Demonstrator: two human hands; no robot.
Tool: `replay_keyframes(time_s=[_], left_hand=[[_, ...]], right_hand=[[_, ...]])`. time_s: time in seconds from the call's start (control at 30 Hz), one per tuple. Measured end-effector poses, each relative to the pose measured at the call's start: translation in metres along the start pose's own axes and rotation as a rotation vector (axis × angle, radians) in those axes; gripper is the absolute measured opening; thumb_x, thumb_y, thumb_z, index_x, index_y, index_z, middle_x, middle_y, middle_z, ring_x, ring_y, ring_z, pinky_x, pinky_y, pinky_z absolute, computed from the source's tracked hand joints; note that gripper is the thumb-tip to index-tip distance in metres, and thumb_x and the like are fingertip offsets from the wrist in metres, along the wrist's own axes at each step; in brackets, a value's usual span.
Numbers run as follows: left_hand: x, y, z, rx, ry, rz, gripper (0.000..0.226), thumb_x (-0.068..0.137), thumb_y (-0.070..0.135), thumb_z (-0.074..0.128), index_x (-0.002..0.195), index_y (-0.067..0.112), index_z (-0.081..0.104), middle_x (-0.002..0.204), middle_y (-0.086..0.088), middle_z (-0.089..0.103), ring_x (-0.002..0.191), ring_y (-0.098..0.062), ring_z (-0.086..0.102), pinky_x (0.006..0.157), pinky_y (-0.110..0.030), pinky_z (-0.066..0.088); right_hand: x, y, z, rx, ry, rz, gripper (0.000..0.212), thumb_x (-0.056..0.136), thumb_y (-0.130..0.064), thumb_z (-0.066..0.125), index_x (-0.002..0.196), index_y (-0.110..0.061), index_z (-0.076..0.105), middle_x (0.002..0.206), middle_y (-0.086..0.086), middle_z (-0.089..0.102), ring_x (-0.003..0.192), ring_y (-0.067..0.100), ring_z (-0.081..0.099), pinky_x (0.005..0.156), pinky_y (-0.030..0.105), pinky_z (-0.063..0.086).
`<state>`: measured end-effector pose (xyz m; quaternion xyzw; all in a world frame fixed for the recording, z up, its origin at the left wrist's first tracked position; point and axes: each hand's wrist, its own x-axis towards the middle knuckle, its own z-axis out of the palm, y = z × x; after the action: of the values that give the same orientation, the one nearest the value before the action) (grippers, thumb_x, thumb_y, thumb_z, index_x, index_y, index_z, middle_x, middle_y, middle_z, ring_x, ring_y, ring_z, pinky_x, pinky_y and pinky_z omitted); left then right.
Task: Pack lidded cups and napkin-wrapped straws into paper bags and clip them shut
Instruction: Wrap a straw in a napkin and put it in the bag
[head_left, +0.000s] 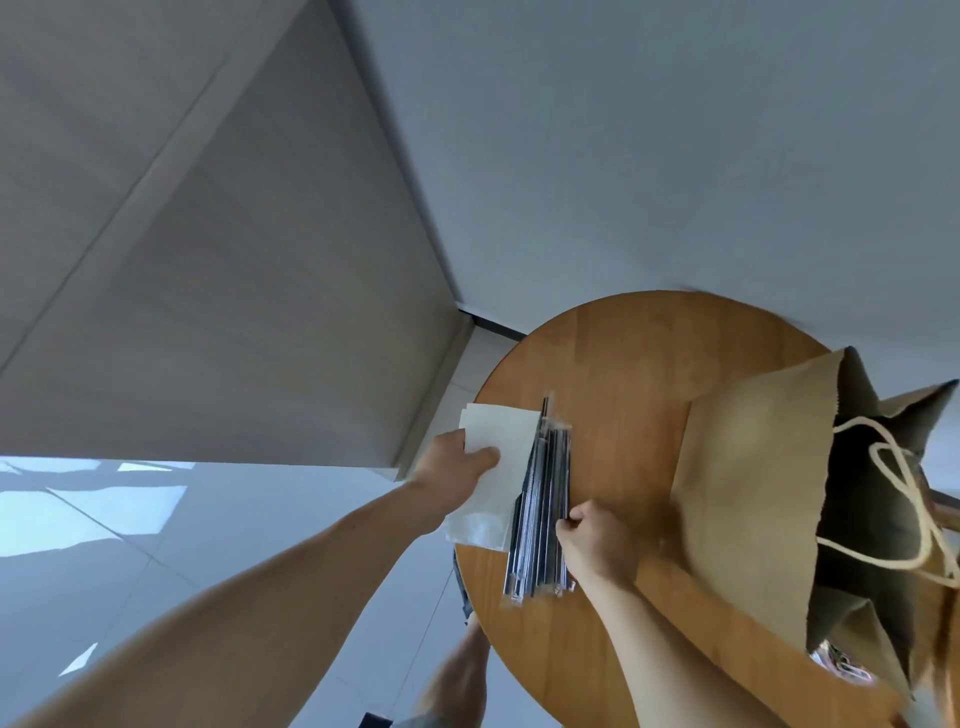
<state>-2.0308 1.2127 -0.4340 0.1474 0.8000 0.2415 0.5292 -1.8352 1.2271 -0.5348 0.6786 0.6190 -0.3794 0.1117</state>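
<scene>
A pile of dark wrapped straws (543, 499) lies on the left part of the round wooden table (623, 364). White napkins (501, 457) sit beside the pile at the table's left edge. My left hand (454, 467) holds a napkin, thumb on top. My right hand (592, 540) pinches at the right side of the straw pile with curled fingers. A brown paper bag (753, 493) with cream rope handles (904, 493) stands open on the right. No cups are visible.
Metal clips (844, 667) lie near the bag's lower corner at the table's front right. A grey wall and a pale tiled floor surround the table. My knee shows below the table edge.
</scene>
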Motion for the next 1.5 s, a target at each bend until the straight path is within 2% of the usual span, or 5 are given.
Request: replay_keyframes(time_s=[0.43,0.77,1.07,1.33,1.5], left_hand=[[-0.009,0.02,0.008,0.045,-0.011,0.033,0.023,0.095,0.025,0.06,0.114,0.014,0.064,0.106,-0.007,0.07,0.097,-0.027,0.066,0.084,-0.038,0.055],[-0.045,0.059,0.005,0.073,-0.014,0.185,0.024,0.095,0.022,0.054,0.118,0.022,0.06,0.105,-0.003,0.068,0.092,-0.022,0.065,0.069,-0.029,0.051],[-0.099,0.112,0.006,-0.071,-0.134,0.385,0.006,0.087,0.027,0.067,0.089,0.032,0.068,0.076,0.022,0.072,0.075,-0.004,0.068,0.065,-0.021,0.047],[-0.14,0.16,0.008,-0.108,-0.207,0.512,0.011,0.092,0.022,0.065,0.101,0.022,0.07,0.095,0.004,0.076,0.086,-0.016,0.073,0.073,-0.032,0.058],[-0.17,0.198,0.013,-0.103,-0.357,0.597,0.015,0.093,0.021,0.064,0.107,0.018,0.069,0.099,-0.002,0.076,0.09,-0.02,0.073,0.072,-0.033,0.058]], right_hand=[[-0.011,-0.004,-0.029,0.228,-0.035,-0.022,0.026,0.092,-0.048,0.059,0.082,-0.024,0.062,0.07,-0.011,0.062,0.064,0.009,0.058,0.055,0.028,0.045],[-0.06,-0.046,-0.088,0.687,-0.026,-0.298,0.015,0.089,-0.034,0.068,0.08,-0.023,0.069,0.063,-0.004,0.067,0.055,0.007,0.06,0.055,0.02,0.048],[-0.098,-0.073,-0.163,0.55,0.059,-0.443,0.014,0.091,-0.037,0.068,0.079,-0.029,0.069,0.054,-0.015,0.063,0.054,0.004,0.062,0.058,0.014,0.045],[-0.123,-0.066,-0.227,0.576,0.352,-0.444,0.037,0.083,-0.046,0.073,0.114,-0.028,0.061,0.105,-0.017,0.064,0.096,0.001,0.06,0.082,0.023,0.052],[-0.131,-0.067,-0.286,0.679,0.252,-0.541,0.036,0.081,-0.038,0.079,0.112,-0.025,0.066,0.105,-0.013,0.07,0.096,0.006,0.066,0.082,0.03,0.058]])
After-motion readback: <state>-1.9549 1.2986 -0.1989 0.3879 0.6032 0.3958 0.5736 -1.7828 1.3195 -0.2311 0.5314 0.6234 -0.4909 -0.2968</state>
